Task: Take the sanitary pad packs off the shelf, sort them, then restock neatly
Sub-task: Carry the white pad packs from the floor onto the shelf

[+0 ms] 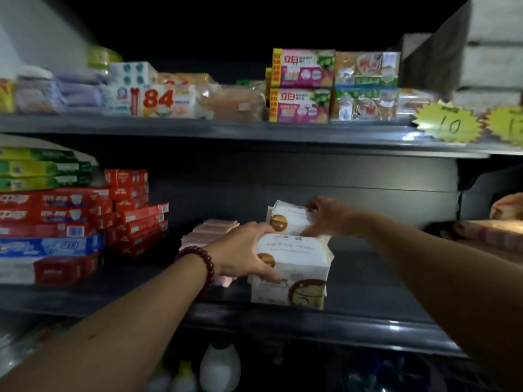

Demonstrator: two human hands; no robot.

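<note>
Head view: left hand (pixel 243 250) grips the front white pack (pixel 297 260), right hand (pixel 325 219) pinches the rear pack (pixel 288 217), seemingly squaring them on the shelf (pixel 283 321).

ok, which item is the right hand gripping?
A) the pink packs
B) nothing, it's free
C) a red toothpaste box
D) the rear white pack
D: the right hand has its fingers over the top and its thumb under the end of the rear white pack, while the left hand holds the front white pack.
</note>
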